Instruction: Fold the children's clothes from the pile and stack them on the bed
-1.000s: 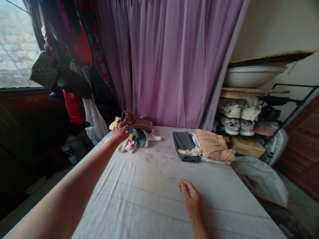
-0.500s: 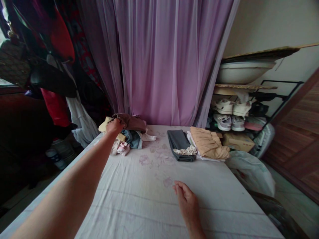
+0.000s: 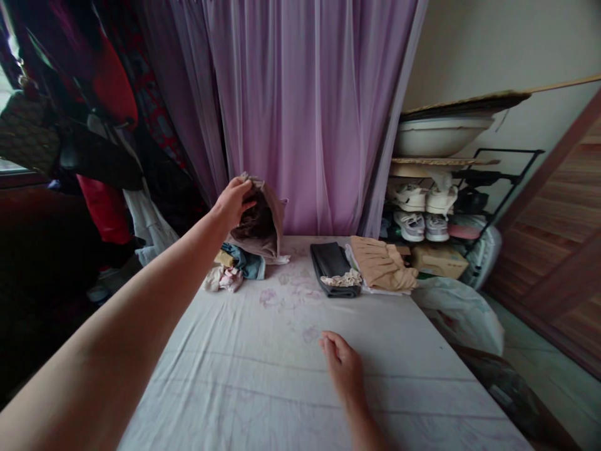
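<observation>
My left hand (image 3: 236,199) grips the edge of a brown garment (image 3: 263,225) and holds it up, so that it hangs partly open over the far left of the table (image 3: 263,363). Beneath and beside it lies a loose pile with a blue-grey cloth (image 3: 252,265), a yellow cloth (image 3: 224,258) and a pale pink cloth (image 3: 228,279). Curled fingers close my right hand (image 3: 344,366), which rests near the middle of the table with nothing visible in it. Beyond it sit folded dark grey clothing (image 3: 331,260) with a cream frilly piece (image 3: 342,279) on top.
Folded tan clothing (image 3: 380,263) lies at the far right of the table. A purple curtain (image 3: 300,125) hangs behind. On the right stands a rack with shoes (image 3: 422,225) and a white basin (image 3: 444,134); a plastic bag (image 3: 457,313) is beside the table. Bags (image 3: 98,153) hang at left.
My left hand has lifted the brown garment up off the pile and slightly right, and it now hangs open. My right hand stays closed over the table. The view has shifted a little.
</observation>
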`<state>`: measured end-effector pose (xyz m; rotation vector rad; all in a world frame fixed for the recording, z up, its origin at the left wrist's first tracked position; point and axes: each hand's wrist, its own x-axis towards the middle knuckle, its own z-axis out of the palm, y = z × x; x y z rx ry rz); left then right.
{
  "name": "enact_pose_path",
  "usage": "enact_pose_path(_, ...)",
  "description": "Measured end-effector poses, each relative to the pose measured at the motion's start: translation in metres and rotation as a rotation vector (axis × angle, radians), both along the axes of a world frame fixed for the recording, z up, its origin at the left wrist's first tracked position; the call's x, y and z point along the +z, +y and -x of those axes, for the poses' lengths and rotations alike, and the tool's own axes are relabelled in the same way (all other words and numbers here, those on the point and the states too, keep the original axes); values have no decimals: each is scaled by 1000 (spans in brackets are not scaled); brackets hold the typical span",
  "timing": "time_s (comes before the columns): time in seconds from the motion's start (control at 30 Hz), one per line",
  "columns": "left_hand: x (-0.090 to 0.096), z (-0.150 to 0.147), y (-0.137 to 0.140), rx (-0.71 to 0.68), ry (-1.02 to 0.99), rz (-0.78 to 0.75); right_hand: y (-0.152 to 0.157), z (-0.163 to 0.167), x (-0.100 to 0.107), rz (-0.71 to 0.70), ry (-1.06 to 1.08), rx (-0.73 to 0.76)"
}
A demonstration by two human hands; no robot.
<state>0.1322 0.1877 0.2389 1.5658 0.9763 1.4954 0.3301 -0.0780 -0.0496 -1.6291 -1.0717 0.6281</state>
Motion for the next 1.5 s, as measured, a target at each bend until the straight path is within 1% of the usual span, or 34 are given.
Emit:
enact_pose_path(0.03, 9, -2, -3, -57, -127, -3, 0, 0, 0, -1, 4, -1)
enact_pose_path(0.1, 23, -2, -11, -90, -254, 20, 0, 1, 0, -6, 10, -5)
enact_pose_path(0.17, 32, 0, -19, -110, -311, 46, 1, 1, 0, -18, 17, -16)
enact_pose_path(0.23, 40, 3, -29, -156, -345, 27, 2, 1, 0, -31, 27, -22)
enact_pose_path(0.33, 58, 4, -50, -206, -359, -105, 2, 0, -2, -40, 48, -29)
enact_pose_path(0.47, 85, -8, -91, -220, -299, -323, 2, 0, -2, -47, 127, -43)
enact_pose_path(0.53, 87, -21, -112, -249, -265, -383, 1, 0, -1, -78, 234, -66)
enact_pose_path(0.57, 84, -29, -121, -280, -241, -383, 1, -1, -1, -103, 300, -87)
enact_pose_path(0.6, 77, -37, -129, -325, -203, -359, 1, -2, 0, -130, 371, -110)
enact_pose_path(0.63, 66, -45, -135, -382, -142, -300, 2, -4, 0, -161, 447, -138)
enact_pose_path(0.7, 33, -62, -148, -524, -7, -153, 2, -12, 1, -218, 618, -195)
enact_pose_path(0.77, -11, -78, -161, -725, 167, 65, -1, -27, 3, -274, 806, -215)
enact_pose_path(0.83, -60, -92, -178, -850, 271, 236, -7, -47, 6, -335, 960, -201)
enact_pose_path(0.9, -108, -104, -197, -971, 340, 344, -17, -67, 12, -372, 1019, -176)
enact_pose_path(0.93, -129, -107, -207, -1011, 338, 380, -23, -76, 15, -369, 1023, -169)
enact_pose_path(0.97, -146, -109, -215, -1052, 318, 420, -28, -83, 19, -359, 1013, -163)
enact_pose_path(1.0, -160, -108, -221, -1072, 275, 437, -32, -87, 22, -348, 994, -152)
enact_pose_path(1.03, -169, -105, -225, -1075, 231, 456, -36, -90, 24, -339, 970, -133)
enact_pose_path(1.1, -178, -91, -223, -1018, 171, 496, -40, -90, 27, -330, 911, -73)
enact_pose_path(1.17, -178, -68, -208, -904, 171, 516, -39, -87, 26, -299, 864, -23)
enact_pose_path(1.23, -176, -40, -184, -796, 189, 480, -37, -84, 22, -237, 845, 14)
enact_pose_path(1.27, -175, -26, -171, -684, 284, 397, -36, -83, 20, -209, 838, 36)
enact_pose_path(1.3, -176, -12, -158, -542, 430, 295, -35, -83, 19, -190, 830, 62)
enact_pose_path(1.37, -180, 12, -138, -313, 767, 93, -36, -82, 18, -174, 816, 128)
enact_pose_path(1.43, -185, 30, -124, -214, 1024, -78, -38, -82, 20, -176, 808, 175)
enact_pose_path(1.5, -192, 42, -117, -164, 1225, -159, -43, -82, 24, -189, 792, 207)
